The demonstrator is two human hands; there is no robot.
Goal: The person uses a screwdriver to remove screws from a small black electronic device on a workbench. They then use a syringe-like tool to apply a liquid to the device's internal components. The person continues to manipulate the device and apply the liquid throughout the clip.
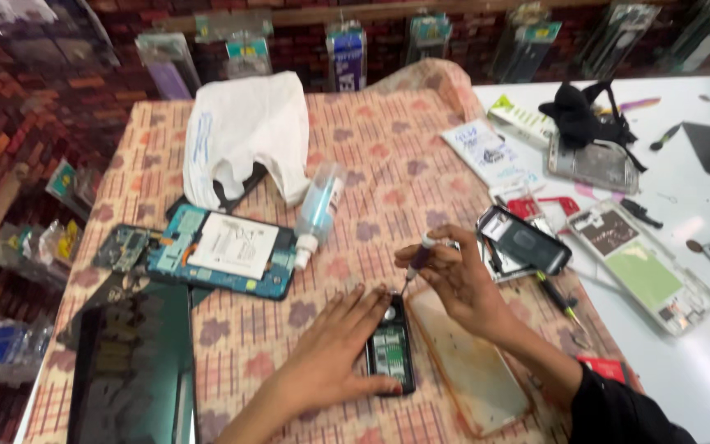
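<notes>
The left hand [322, 358] lies flat, pinning the open phone [390, 345] to the bench [388, 189], while the right hand [454, 275] has its grip closed on a screwdriver [417, 261], tip on the phone's top end, so it looks like unscrewing, needing a steady turn.

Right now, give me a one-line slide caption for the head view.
Left hand steadies an opened phone on the patterned cloth while the right hand works a small screwdriver into its top end.
</notes>
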